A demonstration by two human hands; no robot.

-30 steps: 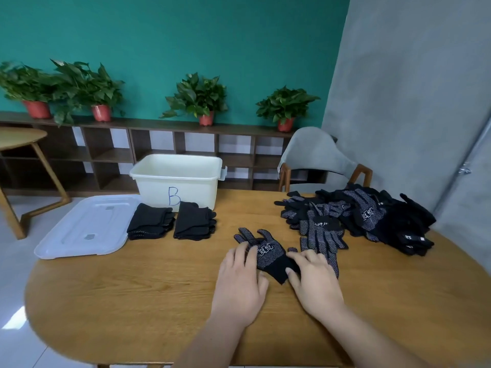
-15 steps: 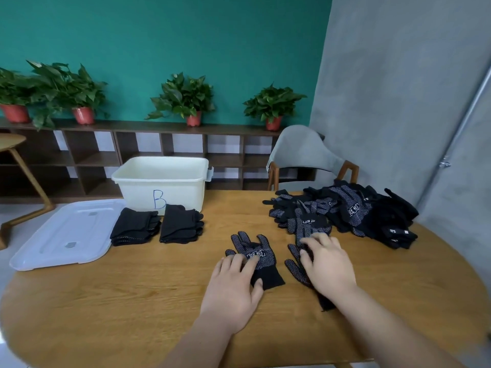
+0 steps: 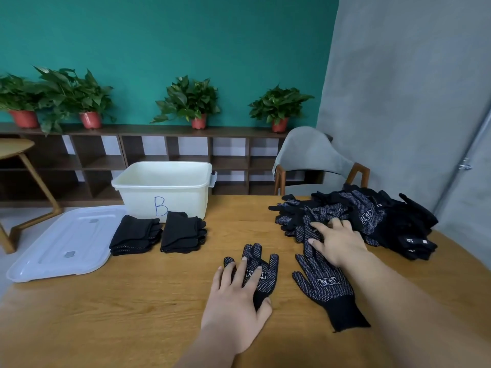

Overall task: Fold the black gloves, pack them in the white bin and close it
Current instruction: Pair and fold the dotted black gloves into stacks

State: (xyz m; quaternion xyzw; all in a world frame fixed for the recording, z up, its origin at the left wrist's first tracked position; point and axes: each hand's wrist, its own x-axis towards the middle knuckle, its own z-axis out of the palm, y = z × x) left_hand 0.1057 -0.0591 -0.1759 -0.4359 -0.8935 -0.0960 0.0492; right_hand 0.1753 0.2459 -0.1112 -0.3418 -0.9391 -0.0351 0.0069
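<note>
Reaching farther out than a moment ago, the right hand is now lying at the near edge of the loose glove pile, leaving uncovered the second glove it was resting on before. Its fingers are stretching out straight and slightly spread, touching the topmost gloves without curling round any of them. The left hand is staying where it was, pressing flat with spread fingers on the first glove, thumb lying by the cuff.

Both of these black dotted gloves are lying palm up on the wooden table, side by side and apart, fingers pointing away from the person. The second glove's fingertips are running under the right hand toward the pile.

Farther left, two folded stacks and are sitting just beside each other, right in front of the white bin, which is standing open with a blue letter B on its front wall. The lid is lying flat to the left of the stacks, at the table's edge.

Beyond the table, a grey chair is standing behind the pile, and potted plants are lining the top of a low dark shelf.
</note>
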